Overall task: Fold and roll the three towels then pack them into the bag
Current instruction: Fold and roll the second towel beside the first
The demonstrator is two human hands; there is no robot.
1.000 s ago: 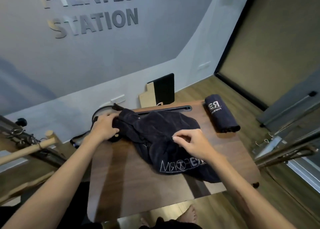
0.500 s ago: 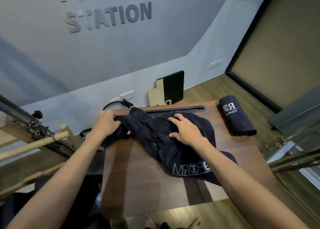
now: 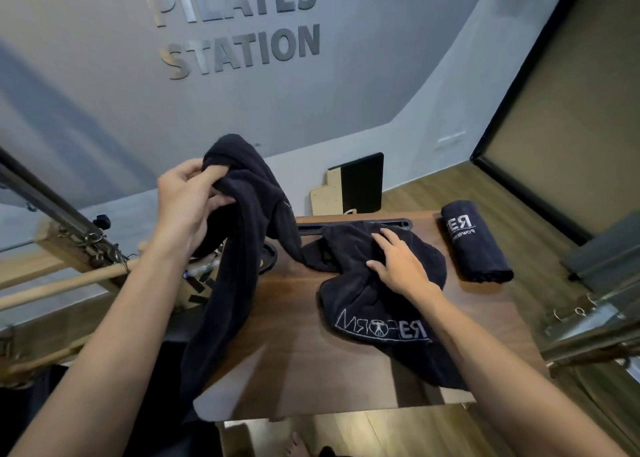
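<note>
The left hand point(image 3: 188, 200) grips a dark towel point(image 3: 239, 235) bunched at its top and holds it above the table's point(image 3: 287, 321) left side, probably to part it from the other. The right hand point(image 3: 398, 262), fingers spread, presses the crumpled towel point(image 3: 374, 314) flat (logo facing up). A rolled towel point(image 3: 474, 245) lies far right.

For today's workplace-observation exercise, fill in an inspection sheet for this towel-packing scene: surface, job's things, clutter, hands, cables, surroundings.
Surface: dark wooden table, slot along its far edge.
Job's things: lifted towel hanging over the table's left edge; crumpled towel, logo showing, on the table; rolled towel at far right; bag not identifiable.
Clutter: round black object, partly hidden.
Hands: left hand grips the lifted towel; right hand rests on the crumpled towel.
Cables: nothing seen.
Surroundings: grey wall with lettering, board leaning against it, wooden floor.
</note>
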